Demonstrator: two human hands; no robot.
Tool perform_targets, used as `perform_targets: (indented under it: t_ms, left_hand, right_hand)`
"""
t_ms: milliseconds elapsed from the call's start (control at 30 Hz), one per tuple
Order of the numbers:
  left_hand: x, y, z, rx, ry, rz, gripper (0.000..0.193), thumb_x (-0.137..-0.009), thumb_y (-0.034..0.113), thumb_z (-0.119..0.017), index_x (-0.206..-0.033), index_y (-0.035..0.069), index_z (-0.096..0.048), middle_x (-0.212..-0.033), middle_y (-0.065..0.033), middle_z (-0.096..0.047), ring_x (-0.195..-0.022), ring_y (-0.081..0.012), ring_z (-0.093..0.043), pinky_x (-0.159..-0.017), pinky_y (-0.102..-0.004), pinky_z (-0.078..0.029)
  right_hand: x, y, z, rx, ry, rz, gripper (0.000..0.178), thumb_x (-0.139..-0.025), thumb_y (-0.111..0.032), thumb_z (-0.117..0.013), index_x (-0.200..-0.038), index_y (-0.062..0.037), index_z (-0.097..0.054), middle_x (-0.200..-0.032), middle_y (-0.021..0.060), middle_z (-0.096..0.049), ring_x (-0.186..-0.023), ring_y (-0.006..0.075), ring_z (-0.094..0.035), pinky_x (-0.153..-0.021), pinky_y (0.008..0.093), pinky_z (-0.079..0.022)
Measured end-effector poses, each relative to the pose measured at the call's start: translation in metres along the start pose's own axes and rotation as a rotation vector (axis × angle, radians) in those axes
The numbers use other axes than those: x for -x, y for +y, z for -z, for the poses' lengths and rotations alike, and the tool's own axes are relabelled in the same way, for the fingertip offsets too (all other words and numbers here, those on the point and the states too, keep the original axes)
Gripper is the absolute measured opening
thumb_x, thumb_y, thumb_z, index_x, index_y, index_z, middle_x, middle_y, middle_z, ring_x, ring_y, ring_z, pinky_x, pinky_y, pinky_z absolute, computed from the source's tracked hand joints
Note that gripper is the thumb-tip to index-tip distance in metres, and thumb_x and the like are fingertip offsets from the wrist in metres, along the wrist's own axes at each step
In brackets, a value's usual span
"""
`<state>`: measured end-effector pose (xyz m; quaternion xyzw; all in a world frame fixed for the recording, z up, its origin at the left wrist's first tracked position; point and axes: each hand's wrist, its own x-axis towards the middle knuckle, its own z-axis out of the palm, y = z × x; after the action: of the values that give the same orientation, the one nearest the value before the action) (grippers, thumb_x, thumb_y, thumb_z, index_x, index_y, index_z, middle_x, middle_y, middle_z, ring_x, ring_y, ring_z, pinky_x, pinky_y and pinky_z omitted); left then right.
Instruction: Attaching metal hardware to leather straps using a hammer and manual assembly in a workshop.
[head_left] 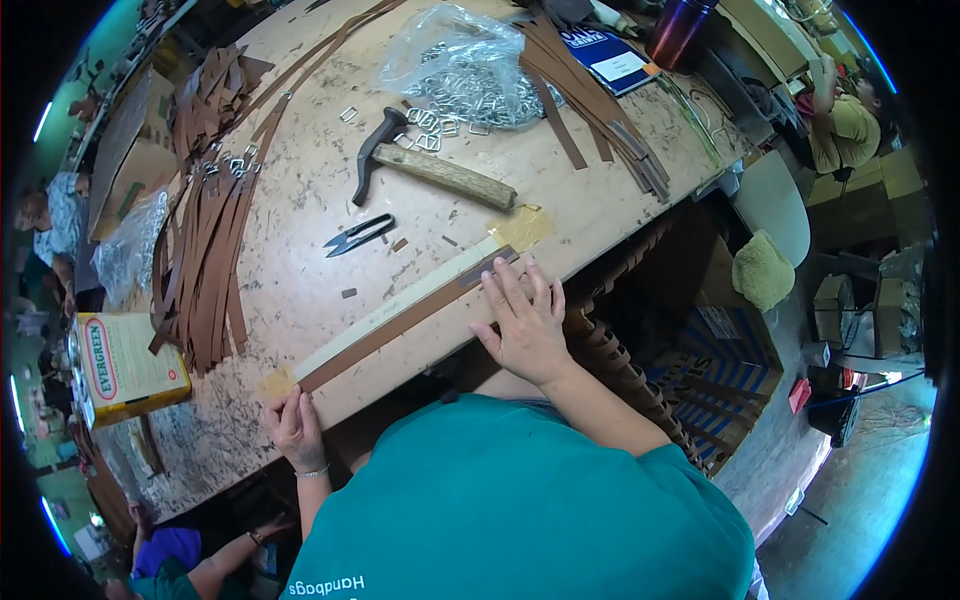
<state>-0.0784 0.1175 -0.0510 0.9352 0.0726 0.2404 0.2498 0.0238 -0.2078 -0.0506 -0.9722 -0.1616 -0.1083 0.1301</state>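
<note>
Obs.: L hand was at the left end of the brown strip, fingers bent & bunched w/ thumb; couldn't tell if it actually pinched the end. R hand was unclenched, fingers fanned, tips resting at the strip's right end, clutching nothing. Strip lay nr the front edge of the worktable, approx. parallel to it, alongside a pale guide strip w/ yellowish tape at its right end.

Assessment: work in hand appeared to be alignment. Done well, it called for the strip's long side flush agst the guide, light even pressure at both ends, no bowing mid-length, & ends checked before letting go.

Cond.: strip looked long, narrow, flat, mid-brown; no creases noted at this res. A darker grey-brown piece lay at its right end by the R fingertips; couldn't confirm if attached. Hammer & snips lay farther from the front edge, clear of the strip.
</note>
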Motion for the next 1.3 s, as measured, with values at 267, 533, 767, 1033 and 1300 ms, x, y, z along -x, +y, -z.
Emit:
perform_targets:
  t_ms: [267, 533, 767, 1033, 1300]
  left_hand:
    - [-0.001, 0.002, 0.001, -0.034, -0.018, 0.046, 0.017, -0.079, 0.003, -0.062, -0.096, -0.001, -0.065, -0.083, -0.0097, -0.052, -0.077, -0.0189, -0.051, -0.068, -0.0275, -0.043]
    - [-0.002, -0.001, -0.001, -0.031, -0.04, 0.056, 0.016, -0.079, 0.003, -0.062, -0.094, 0.0, -0.066, -0.084, -0.0098, -0.052, -0.077, -0.0199, -0.052, -0.07, -0.028, -0.043]
    - [0.006, -0.005, 0.003, -0.068, -0.031, 0.175, 0.013, -0.078, 0.005, -0.062, -0.091, 0.001, -0.065, -0.085, -0.0102, -0.053, -0.076, -0.0204, -0.051, -0.066, -0.0283, -0.042]
    - [-0.011, 0.009, -0.004, -0.043, 0.139, 0.181, 0.016, -0.068, 0.01, -0.073, -0.078, 0.004, -0.063, -0.083, -0.0093, -0.052, -0.076, -0.023, -0.053, -0.067, -0.0302, -0.044]
    - [-0.003, 0.007, 0.0, 0.033, 0.119, 0.294, 0.01, -0.069, 0.01, -0.073, -0.077, 0.006, -0.067, -0.085, -0.0073, -0.051, -0.081, -0.0201, -0.051, -0.072, -0.0283, -0.043]
  right_hand:
    - [-0.001, 0.004, -0.002, -0.034, -0.019, 0.008, 0.056, -0.082, -0.048, -0.05, -0.125, -0.0116, -0.049, -0.138, 0.0074, -0.034, -0.126, 0.0365, -0.025, -0.096, 0.0602, -0.02]
    - [0.003, 0.012, -0.008, -0.1, 0.008, -0.035, 0.059, -0.08, -0.051, -0.049, -0.128, -0.0154, -0.047, -0.14, 0.0032, -0.033, -0.128, 0.0336, -0.023, -0.101, 0.0591, -0.005]
    - [-0.003, 0.007, -0.006, -0.102, -0.171, -0.025, 0.063, -0.079, -0.052, -0.05, -0.13, -0.0168, -0.043, -0.142, 0.0025, -0.029, -0.129, 0.0347, -0.018, -0.1, 0.06, -0.002]
    - [0.003, 0.021, -0.012, 0.036, -0.072, 0.074, 0.064, -0.085, -0.054, -0.04, -0.134, -0.0129, -0.037, -0.143, 0.0065, -0.027, -0.13, 0.0363, -0.018, -0.102, 0.0555, -0.004]
    - [0.003, 0.027, -0.023, 0.065, 0.04, 0.154, 0.066, -0.087, -0.058, -0.031, -0.133, -0.0118, -0.038, -0.141, 0.0074, -0.031, -0.129, 0.0347, -0.02, -0.102, 0.0512, -0.009]
